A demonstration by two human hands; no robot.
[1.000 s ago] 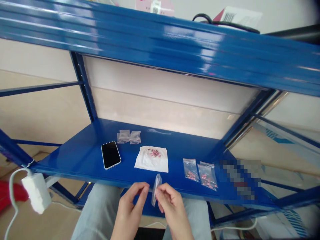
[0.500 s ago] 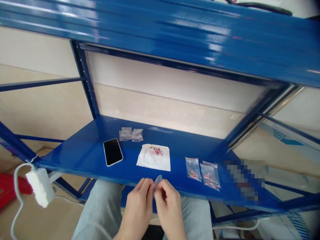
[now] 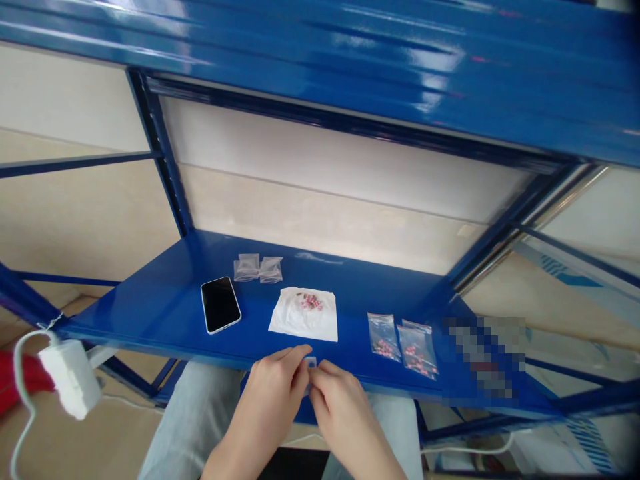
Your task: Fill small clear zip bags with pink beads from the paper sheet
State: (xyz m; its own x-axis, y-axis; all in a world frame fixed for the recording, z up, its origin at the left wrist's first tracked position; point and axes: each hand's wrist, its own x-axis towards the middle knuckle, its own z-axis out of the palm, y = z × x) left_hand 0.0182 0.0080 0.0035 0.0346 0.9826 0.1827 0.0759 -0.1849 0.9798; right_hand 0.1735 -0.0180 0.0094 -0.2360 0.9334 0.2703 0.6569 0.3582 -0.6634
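The left hand and right hand had closed in by the blue steel shelf's front edge, their fingers clamped together on a small clear plastic bag.

Blue steel shelf holds a phone, white tissue and plastic bags.

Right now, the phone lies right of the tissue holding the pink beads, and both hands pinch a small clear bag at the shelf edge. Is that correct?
No: the head view shows the phone left of the tissue, not right. The rest stands.
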